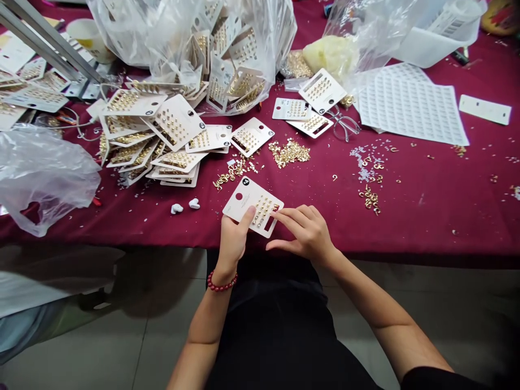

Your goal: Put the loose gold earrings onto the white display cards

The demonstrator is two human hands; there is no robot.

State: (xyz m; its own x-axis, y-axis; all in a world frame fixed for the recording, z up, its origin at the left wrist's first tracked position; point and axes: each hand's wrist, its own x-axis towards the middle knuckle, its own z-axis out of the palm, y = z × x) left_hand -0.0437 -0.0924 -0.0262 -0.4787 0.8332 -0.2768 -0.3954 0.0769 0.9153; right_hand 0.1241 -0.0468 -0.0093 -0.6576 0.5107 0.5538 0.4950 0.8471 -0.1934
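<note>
My left hand (236, 233) grips a white earring card (238, 201) by its near left edge, thumb on top. Rows of small gold and clear studs sit on the card, with a cut-out slot at one end. My right hand (306, 232) has its fingers stretched out and its thumb apart. Its fingertips touch the card's right side beside the studs; whether a tiny piece is under them I cannot make out. Just beyond the card lie a heap of small gold pieces (289, 153) and some gold hooks (227, 176).
A stack of filled earring cards (174, 123) leans at the left, before a clear bag (268, 49) of more cards. Two white earbuds (194, 203) lie nearby. Gold hooks (369, 197), clear bits (363, 162), glasses (345, 123) and white sticker sheets (410, 105) are on the right.
</note>
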